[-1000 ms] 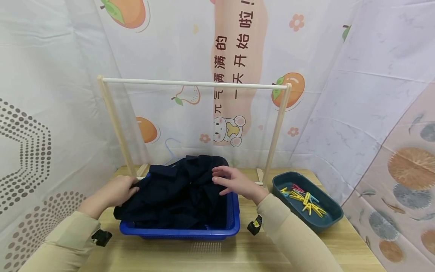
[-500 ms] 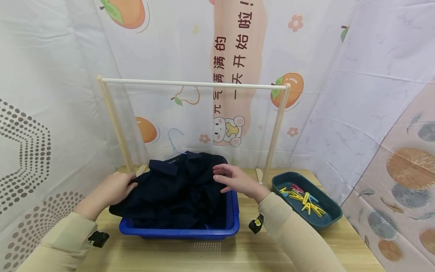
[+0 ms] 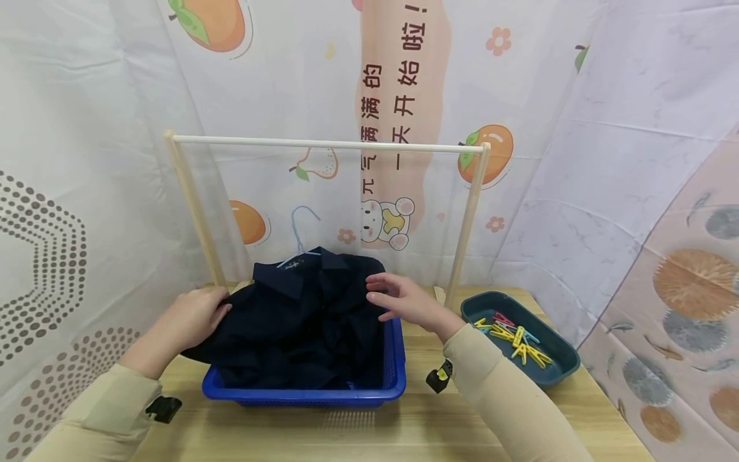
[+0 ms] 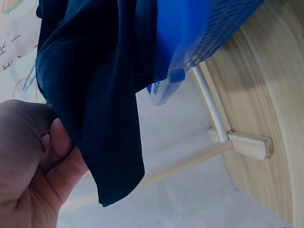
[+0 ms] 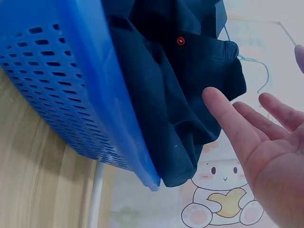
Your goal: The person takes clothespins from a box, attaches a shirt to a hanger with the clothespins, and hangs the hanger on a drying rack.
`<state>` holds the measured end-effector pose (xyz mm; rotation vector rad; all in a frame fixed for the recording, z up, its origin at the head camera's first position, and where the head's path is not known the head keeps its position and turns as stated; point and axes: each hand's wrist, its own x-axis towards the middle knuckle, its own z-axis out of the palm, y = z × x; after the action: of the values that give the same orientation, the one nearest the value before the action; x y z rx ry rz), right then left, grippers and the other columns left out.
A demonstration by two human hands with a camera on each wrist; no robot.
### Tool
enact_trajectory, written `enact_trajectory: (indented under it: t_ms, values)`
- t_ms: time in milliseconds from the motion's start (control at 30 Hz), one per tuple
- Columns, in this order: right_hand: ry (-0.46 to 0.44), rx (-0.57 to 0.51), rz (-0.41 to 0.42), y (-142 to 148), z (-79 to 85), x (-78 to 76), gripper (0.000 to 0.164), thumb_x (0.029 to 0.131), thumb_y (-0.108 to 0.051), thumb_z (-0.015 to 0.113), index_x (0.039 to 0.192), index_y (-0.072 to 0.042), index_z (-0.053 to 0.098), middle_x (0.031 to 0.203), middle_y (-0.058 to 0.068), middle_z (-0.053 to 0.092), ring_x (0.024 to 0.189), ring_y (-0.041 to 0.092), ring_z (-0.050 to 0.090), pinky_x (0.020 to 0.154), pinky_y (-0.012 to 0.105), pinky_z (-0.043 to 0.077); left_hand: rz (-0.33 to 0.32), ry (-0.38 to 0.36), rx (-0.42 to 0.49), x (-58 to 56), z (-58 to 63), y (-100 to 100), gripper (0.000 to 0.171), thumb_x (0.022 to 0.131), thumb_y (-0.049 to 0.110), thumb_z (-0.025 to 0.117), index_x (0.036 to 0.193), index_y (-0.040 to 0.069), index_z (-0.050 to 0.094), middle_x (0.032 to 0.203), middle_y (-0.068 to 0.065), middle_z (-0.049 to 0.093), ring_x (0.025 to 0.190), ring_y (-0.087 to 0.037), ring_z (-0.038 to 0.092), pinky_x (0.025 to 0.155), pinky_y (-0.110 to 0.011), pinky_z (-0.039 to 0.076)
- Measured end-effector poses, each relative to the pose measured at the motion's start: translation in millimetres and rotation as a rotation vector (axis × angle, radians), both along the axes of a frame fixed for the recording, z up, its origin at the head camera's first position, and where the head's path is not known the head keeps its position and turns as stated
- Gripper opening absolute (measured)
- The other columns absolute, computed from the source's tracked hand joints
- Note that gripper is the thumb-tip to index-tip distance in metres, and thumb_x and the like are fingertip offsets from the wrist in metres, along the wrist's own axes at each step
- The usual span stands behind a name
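While the dark shirt (image 3: 283, 327) is lying heaped in the blue basket (image 3: 312, 396), spilling over its left rim, the pale blue hanger (image 3: 295, 231) is poking from the collar toward the basket's back. The left hand (image 3: 195, 316) is pinching fabric at the basket's left side. The right hand (image 3: 407, 303) is hovering at the basket's right side, fingers loosely spread and gripping nothing; can't tell if they're touching cloth. Imo the step in hand is working the shirt out of the basket, so the next move is probably calling for a right-hand hold too. Behind the basket a wooden rack (image 3: 329, 143) is standing; to its right a dark green tray (image 3: 557, 330) is holding clothespins (image 3: 519, 337).
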<state>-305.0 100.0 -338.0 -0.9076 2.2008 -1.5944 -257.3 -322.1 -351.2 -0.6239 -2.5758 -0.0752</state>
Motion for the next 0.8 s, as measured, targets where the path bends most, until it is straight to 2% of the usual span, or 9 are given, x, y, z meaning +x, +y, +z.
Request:
enact_trajectory:
  t_ms: [133, 467, 700, 800]
  values:
    - [0.028, -0.002, -0.012, -0.6, 13.9, 12.0, 0.044, 0.096, -0.021, 0.056, 0.134, -0.002, 0.045, 0.135, 0.016, 0.047, 0.118, 0.028, 0.052, 0.08, 0.052, 0.05, -0.004, 0.043, 0.006, 3.5, 3.5, 1.6, 0.019, 0.083, 0.007, 0.066, 0.074, 0.012, 0.051, 0.064, 0.003, 0.047, 0.055, -0.019, 0.05, 0.049, -0.039, 0.04]
    - [0.077, -0.039, -0.044, 4.2, 24.1, 15.4, 0.043, 0.096, -0.019, 0.056, 0.134, -0.003, 0.045, 0.136, 0.014, 0.046, 0.118, 0.028, 0.052, 0.082, 0.048, 0.05, -0.023, 0.188, 0.021, 7.3, 11.1, 5.9, 0.018, 0.08, 0.006, 0.069, 0.077, 0.007, 0.051, 0.072, -0.007, 0.056, 0.058, -0.027, 0.055, 0.047, -0.045, 0.043]
    - [0.101, -0.031, -0.066, 13.4, 8.5, -4.0, 0.046, 0.095, -0.027, 0.058, 0.136, -0.009, 0.046, 0.137, 0.008, 0.048, 0.117, 0.024, 0.054, 0.079, 0.042, 0.052, -0.057, 0.264, 0.041, 10.8, 15.0, 6.5, 0.017, 0.076, 0.004, 0.071, 0.082, 0.004, 0.055, 0.077, -0.012, 0.06, 0.061, -0.03, 0.058, 0.049, -0.048, 0.045]
    - [0.112, -0.043, -0.068, 16.7, 8.1, -6.2, 0.048, 0.093, -0.032, 0.06, 0.135, -0.014, 0.047, 0.136, 0.005, 0.049, 0.116, 0.021, 0.055, 0.08, 0.042, 0.052, -0.066, 0.281, 0.043, 13.2, 18.2, 7.0, 0.018, 0.075, 0.003, 0.071, 0.084, 0.003, 0.055, 0.079, -0.012, 0.06, 0.062, -0.03, 0.058, 0.049, -0.048, 0.045]
